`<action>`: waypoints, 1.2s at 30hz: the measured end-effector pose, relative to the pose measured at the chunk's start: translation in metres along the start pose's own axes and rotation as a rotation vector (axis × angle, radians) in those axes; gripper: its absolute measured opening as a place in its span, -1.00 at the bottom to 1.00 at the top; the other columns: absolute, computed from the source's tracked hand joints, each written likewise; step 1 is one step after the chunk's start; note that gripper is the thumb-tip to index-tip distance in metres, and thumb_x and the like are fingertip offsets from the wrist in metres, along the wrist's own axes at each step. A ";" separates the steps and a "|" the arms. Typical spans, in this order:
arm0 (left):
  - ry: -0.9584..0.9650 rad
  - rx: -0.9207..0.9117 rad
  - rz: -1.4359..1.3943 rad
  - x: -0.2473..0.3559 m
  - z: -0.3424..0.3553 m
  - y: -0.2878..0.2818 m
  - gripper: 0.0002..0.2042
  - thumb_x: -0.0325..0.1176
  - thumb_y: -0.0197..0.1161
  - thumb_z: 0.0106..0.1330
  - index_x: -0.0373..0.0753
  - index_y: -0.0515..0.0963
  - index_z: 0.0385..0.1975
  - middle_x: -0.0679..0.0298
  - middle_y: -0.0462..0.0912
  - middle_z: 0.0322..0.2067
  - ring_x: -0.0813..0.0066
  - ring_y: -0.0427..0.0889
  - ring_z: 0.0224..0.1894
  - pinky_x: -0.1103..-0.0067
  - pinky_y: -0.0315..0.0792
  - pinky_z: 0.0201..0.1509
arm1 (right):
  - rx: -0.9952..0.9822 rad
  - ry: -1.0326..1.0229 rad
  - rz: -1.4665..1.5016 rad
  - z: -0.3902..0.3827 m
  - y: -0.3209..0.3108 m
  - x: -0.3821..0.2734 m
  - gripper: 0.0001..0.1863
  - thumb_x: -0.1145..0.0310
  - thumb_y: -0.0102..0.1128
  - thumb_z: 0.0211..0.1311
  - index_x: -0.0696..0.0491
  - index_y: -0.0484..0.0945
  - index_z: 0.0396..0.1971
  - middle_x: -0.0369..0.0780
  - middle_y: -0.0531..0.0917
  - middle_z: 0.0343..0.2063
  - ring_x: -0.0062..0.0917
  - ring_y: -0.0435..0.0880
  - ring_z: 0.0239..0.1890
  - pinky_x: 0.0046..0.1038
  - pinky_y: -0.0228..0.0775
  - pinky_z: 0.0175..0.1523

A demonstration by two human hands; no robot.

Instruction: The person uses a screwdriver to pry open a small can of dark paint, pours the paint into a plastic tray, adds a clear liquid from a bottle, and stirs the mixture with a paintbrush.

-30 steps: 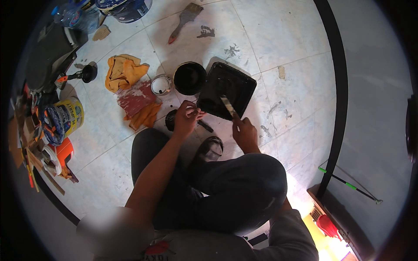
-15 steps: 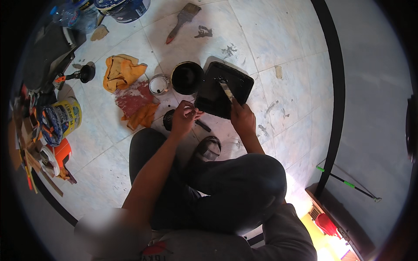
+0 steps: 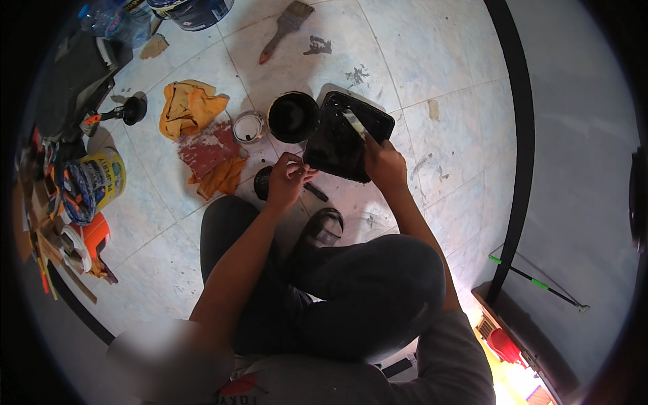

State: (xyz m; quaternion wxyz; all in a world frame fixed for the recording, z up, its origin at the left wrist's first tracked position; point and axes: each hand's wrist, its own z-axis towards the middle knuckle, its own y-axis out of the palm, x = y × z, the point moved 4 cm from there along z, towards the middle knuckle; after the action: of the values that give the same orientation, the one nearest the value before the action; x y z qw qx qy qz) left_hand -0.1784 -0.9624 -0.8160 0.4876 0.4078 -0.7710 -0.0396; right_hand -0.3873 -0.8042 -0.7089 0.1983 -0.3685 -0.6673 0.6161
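Note:
A black paint tray (image 3: 344,152) with wet black paint lies tilted on the floor in front of me. My right hand (image 3: 387,167) grips a narrow flat stick (image 3: 354,124), pale and smeared, whose far end reaches into the paint. At the tray's near left corner, my left hand (image 3: 286,183) is closed, its fingertips pinching the rim. Just beyond that hand stands a round black bucket (image 3: 293,117) with dark paint inside, touching or close to the tray. Beneath and beside my left wrist lies a black round-headed tool with a handle (image 3: 315,192), partly hidden.
Left of the bucket are a glass jar (image 3: 248,127), orange cloths (image 3: 192,109) and a reddish paint-stained sheet (image 3: 207,150). A wide paintbrush (image 3: 286,30) lies farther off. Buckets (image 3: 101,181) and wood scraps crowd the left; a wall with a green-black pole (image 3: 538,283) is right.
The right hand has shifted slightly right and away from me, and the stick's tip has moved farther up the tray. My left hand stays at the corner.

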 end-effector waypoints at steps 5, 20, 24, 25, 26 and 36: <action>-0.022 0.066 -0.019 0.000 -0.003 0.000 -0.86 -0.54 0.19 0.63 -0.34 0.35 -0.02 -0.06 0.77 -0.16 0.07 0.88 0.01 0.32 0.77 0.15 | -0.256 0.264 -0.036 -0.058 -0.013 -0.002 -0.60 0.18 0.15 0.57 -0.12 0.67 0.29 0.07 0.69 -0.36 0.11 0.80 -0.29 0.10 0.66 -0.18; -0.035 -0.001 -0.077 -0.002 -0.001 0.001 -0.82 -0.46 0.25 0.65 -0.28 0.35 0.00 -0.05 0.79 -0.11 0.02 0.85 0.08 0.25 0.73 0.23 | -0.028 -0.007 0.015 0.015 -0.020 -0.007 -0.64 0.23 0.24 0.50 -0.15 0.77 0.21 -0.06 0.67 -0.39 -0.04 0.78 -0.40 -0.03 0.64 -0.27; -0.021 0.016 -0.102 -0.003 -0.003 -0.004 -0.81 -0.46 0.25 0.64 -0.28 0.35 0.01 -0.04 0.78 -0.11 0.03 0.85 0.08 0.25 0.72 0.24 | -0.082 0.134 -0.014 -0.025 -0.025 0.005 -0.64 0.25 0.23 0.50 -0.13 0.77 0.20 -0.06 0.67 -0.38 -0.03 0.78 -0.37 -0.03 0.62 -0.26; -0.044 0.026 -0.077 -0.003 -0.003 -0.003 -0.80 -0.43 0.27 0.64 -0.28 0.36 0.01 -0.04 0.76 -0.08 0.06 0.84 0.07 0.24 0.72 0.25 | -0.103 0.165 0.002 -0.042 -0.027 0.005 -0.61 0.28 0.20 0.51 -0.13 0.72 0.26 -0.07 0.68 -0.32 -0.01 0.79 -0.34 0.00 0.64 -0.21; -0.066 0.035 -0.049 -0.004 -0.002 -0.003 -0.79 -0.41 0.29 0.64 -0.27 0.36 0.01 -0.04 0.74 -0.05 0.08 0.84 0.06 0.24 0.72 0.25 | -0.194 0.212 -0.039 -0.057 -0.026 0.000 -0.60 0.30 0.18 0.52 -0.12 0.69 0.28 -0.08 0.68 -0.29 0.00 0.79 -0.32 0.02 0.65 -0.18; -0.025 0.032 0.006 -0.001 0.005 0.008 -0.81 -0.46 0.36 0.55 -0.27 0.43 -0.12 0.26 0.58 0.05 0.44 0.62 0.08 0.42 0.63 0.28 | -0.028 0.249 0.264 -0.080 -0.039 -0.025 -0.61 0.46 0.31 0.42 0.03 0.69 0.22 0.07 0.80 -0.12 0.09 0.81 -0.14 -0.06 0.68 -0.05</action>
State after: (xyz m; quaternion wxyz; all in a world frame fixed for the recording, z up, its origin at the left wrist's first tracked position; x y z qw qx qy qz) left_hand -0.1873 -0.9577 -0.8160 0.4712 0.4130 -0.7788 -0.0309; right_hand -0.3234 -0.7670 -0.6531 0.1917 -0.5291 -0.5919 0.5770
